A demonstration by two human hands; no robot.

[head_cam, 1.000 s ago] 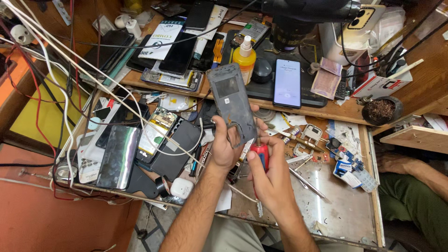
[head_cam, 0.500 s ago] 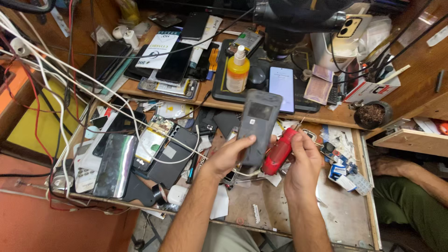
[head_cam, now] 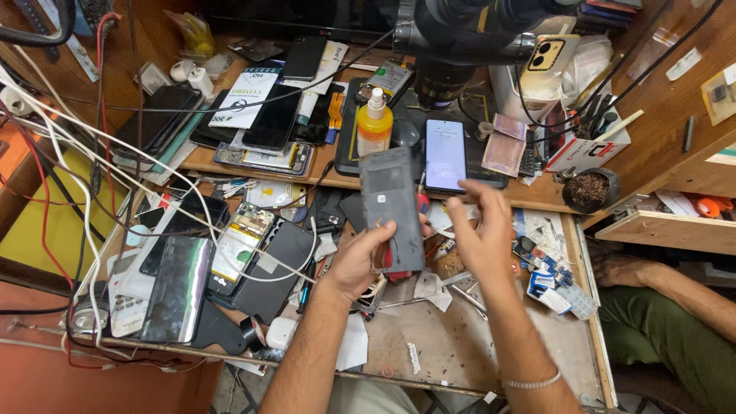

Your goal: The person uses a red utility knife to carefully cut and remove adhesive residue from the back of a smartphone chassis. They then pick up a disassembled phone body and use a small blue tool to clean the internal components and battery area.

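Nearest, the left hand (head_cam: 359, 264) has its fingers wrapped round the lower end of a grey phone body (head_cam: 392, 208), held upright above the cluttered workbench (head_cam: 445, 345). Just right of the phone body, the right hand (head_cam: 481, 234) hangs loose, fingers spread and empty. Beyond the phone body stands a yellow spray bottle (head_cam: 375, 126), a lit phone (head_cam: 445, 153) beside it.

You have a flat dark grey rectangular phone back panel (head_cam: 392, 208) upright and slightly tilted above the cluttered wooden workbench (head_cam: 452, 345), with a red object partly hidden just behind its lower edge.
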